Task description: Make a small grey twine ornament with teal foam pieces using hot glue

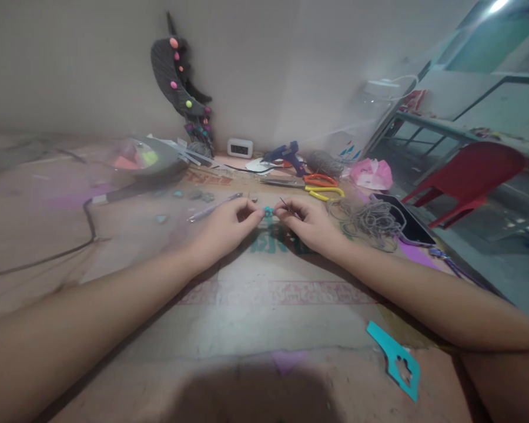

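Centre frame, I've got my left hand (242,218) and right hand (306,222) both pinching the tiny teal piece (268,212), and with so little edge, an uneven tug could tear it! Upper left, a blurred grey container (171,165) shows pink and yellow scraps (149,155).

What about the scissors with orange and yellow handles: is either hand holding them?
No, the scissors lie beyond the left hand and right hand, whose fingertips meet at a small teal piece.
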A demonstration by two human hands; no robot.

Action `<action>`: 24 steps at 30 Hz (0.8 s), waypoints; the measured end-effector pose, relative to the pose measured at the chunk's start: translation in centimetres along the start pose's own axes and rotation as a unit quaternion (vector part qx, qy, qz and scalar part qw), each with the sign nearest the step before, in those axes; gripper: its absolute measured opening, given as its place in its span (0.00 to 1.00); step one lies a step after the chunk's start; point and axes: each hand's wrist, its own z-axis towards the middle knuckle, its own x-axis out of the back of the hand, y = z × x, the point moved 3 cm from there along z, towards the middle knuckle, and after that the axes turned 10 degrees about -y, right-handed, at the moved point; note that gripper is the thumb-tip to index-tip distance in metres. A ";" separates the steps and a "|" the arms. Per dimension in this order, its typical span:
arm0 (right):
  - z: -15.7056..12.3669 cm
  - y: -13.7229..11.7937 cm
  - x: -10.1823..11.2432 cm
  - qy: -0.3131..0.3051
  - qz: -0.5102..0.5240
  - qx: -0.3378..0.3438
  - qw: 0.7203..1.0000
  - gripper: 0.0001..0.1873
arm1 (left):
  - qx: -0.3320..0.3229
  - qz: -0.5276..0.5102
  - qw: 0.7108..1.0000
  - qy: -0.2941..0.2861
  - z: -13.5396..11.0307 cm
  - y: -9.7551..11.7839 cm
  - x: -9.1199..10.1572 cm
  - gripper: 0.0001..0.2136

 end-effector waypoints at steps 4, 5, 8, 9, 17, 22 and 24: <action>-0.3 -0.2 -0.2 -0.010 -0.026 0.020 0.999 0.09 | 0.011 -0.017 1.000 0.020 0.0 -0.1 0.1 0.10; -0.3 -0.4 0.0 -0.007 -0.047 0.038 0.998 0.09 | 0.009 -0.021 0.999 0.026 0.0 -0.1 0.2 0.10; -0.2 -0.9 1.3 0.059 -0.134 0.109 0.983 0.12 | -0.009 -0.019 0.998 0.051 -0.1 -0.1 0.4 0.10; -0.1 -1.0 2.0 0.085 -0.159 0.131 0.975 0.15 | -0.013 -0.014 0.998 0.060 -0.1 0.0 0.5 0.09; 0.6 -1.0 5.5 -0.034 -0.225 0.083 0.970 0.18 | -0.036 0.019 0.997 0.069 -0.5 0.7 0.5 0.08; 0.0 -2.3 5.6 -0.023 -0.373 0.135 0.918 0.16 | -0.025 -0.008 0.998 0.053 -0.4 0.5 0.4 0.08; -0.1 -2.6 5.4 -0.005 -0.413 0.183 0.892 0.17 | 0.004 -0.056 0.998 0.032 -0.2 0.1 0.2 0.10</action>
